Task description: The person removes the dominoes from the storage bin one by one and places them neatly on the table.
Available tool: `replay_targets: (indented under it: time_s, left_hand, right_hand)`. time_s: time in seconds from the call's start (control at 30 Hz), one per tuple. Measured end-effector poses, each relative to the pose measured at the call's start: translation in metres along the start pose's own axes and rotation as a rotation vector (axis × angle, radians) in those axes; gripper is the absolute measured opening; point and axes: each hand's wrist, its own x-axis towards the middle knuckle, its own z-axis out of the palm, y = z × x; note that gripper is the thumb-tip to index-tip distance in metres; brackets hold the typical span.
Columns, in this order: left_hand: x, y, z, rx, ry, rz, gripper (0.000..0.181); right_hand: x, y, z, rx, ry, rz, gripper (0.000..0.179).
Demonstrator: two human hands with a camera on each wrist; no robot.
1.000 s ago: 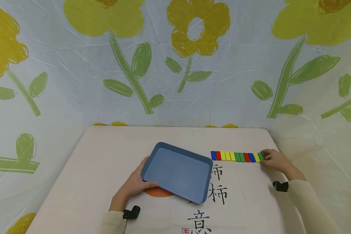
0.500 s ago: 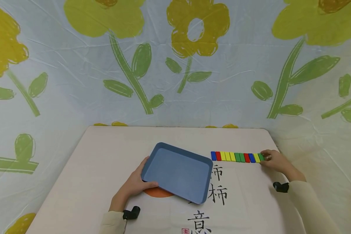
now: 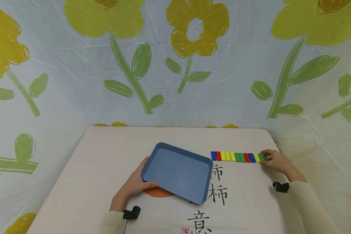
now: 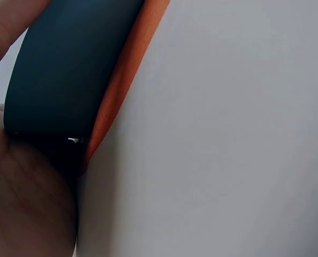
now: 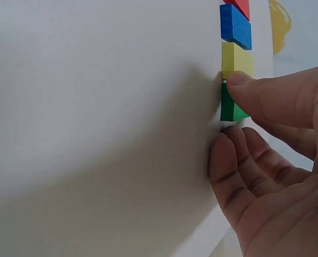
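Note:
At the left corner of a blue-grey rectangular tray [image 3: 178, 174], my left hand [image 3: 134, 182] grips the side, its thumb along the near rim. The left wrist view shows the tray's dark outer wall [image 4: 67, 69] against the palm [image 4: 30, 198]. A row of coloured blocks [image 3: 232, 156] lies to the right of the tray, in blue, red, yellow and green. My right hand [image 3: 276, 161] is at the row's right end, thumb and index finger around the green block [image 5: 227, 101]. The thumb tip [image 5: 239, 78] overlaps the edge of the neighbouring yellow block [image 5: 228, 59]; the other fingers curl beside the green one.
Black brush characters [image 3: 217, 195] and a red seal mark [image 3: 185, 231] are printed on the pale tabletop [image 3: 105, 143]. An orange printed shape [image 3: 159, 192] shows partly from under the tray. A flowered cloth [image 3: 222, 81] hangs behind the table and along its sides.

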Motion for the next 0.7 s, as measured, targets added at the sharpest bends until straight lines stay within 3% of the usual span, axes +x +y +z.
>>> replay_targets:
  time_s: [0.4, 0.7]
  left_hand:
    - [0.0011, 0.0, 0.0003, 0.004, 0.004, 0.013, 0.121]
    - [0.0005, 0.0021, -0.0027, 0.075, 0.006, 0.037, 0.126]
  right_hand:
    - [-0.0039, 0.0002, -0.0002, 0.028, 0.02, -0.01, 0.05]
    - [-0.0096, -0.0036, 0.0014, 0.05, 0.019, 0.001, 0.053]
